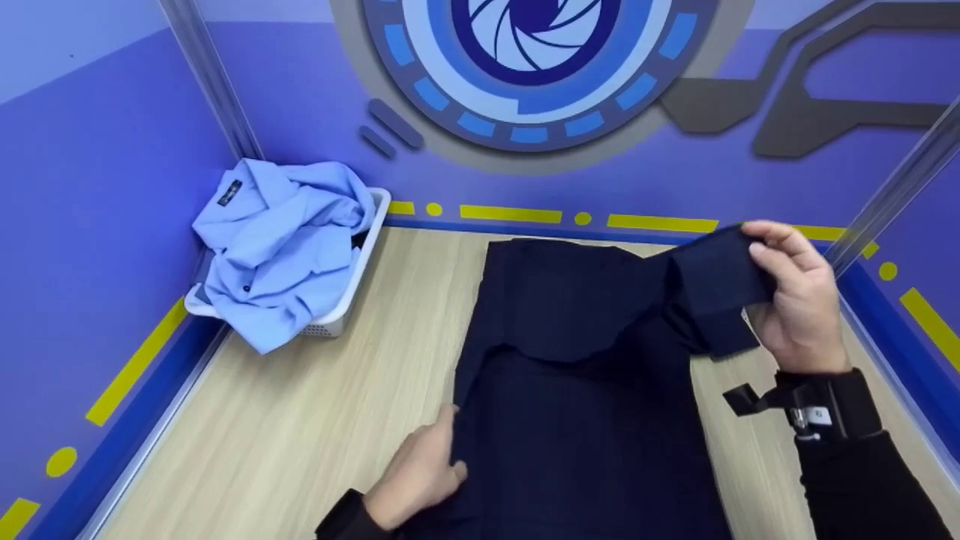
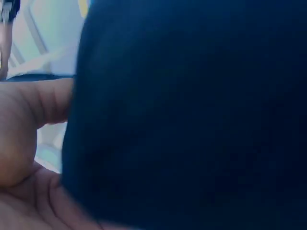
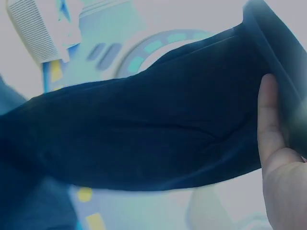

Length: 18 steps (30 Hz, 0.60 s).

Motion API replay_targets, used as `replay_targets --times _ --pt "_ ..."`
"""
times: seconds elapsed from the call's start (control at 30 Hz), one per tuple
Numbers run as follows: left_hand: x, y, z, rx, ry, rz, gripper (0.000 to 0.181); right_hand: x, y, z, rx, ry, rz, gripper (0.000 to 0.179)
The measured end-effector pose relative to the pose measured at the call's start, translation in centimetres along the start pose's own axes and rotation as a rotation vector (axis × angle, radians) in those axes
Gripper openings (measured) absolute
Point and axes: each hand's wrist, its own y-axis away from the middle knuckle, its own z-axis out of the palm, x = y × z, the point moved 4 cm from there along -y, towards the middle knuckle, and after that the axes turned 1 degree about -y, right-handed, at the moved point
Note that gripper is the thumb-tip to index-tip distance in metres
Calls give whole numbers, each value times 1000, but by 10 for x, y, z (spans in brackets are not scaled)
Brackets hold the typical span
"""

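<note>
A dark navy shirt [image 1: 585, 442] lies spread on the wooden table, its upper part doubled over in a layer with a curved edge. At its far right, my right hand [image 1: 802, 300] grips the end of a sleeve [image 1: 720, 285] between thumb and fingers. The right wrist view shows that sleeve [image 3: 158, 129] stretched out leftward from the hand, the thumb lying along its cuff. My left hand [image 1: 424, 469] pinches the shirt's left edge. In the left wrist view, navy cloth [image 2: 192, 115] fills most of the picture and hides the fingertips.
A white plastic basket [image 1: 364, 262] stands in the back left corner, with a light blue shirt [image 1: 285, 240] heaped in it and hanging over its front rim. Purple-blue printed walls [image 1: 300, 97] with metal corner posts enclose the wooden table [image 1: 277, 427] at the back and sides.
</note>
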Motion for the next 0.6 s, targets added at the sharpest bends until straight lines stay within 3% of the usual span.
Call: replay_targets --times 0.1,0.2,0.3,0.37,0.43,0.53,0.6 --pt "20 4 14 -30 -11 10 82 -9 -9 15 -34 -54 -31 23" --pt "36 11 34 -122 25 -29 93 -13 -15 25 -60 -93 -47 24" --pt "44 17 55 -134 -4 33 97 -14 -17 28 -58 -61 -67 24" --pt "47 23 69 -51 -138 104 92 -13 -16 26 -51 -49 -76 24" --pt "49 31 80 77 -354 147 87 -12 -15 21 -40 -40 -83 24" --pt "51 42 88 199 -641 103 84 -8 -14 12 -22 -45 -72 24" --pt "56 47 86 250 -733 81 84 -3 -13 5 0 -14 -54 24"
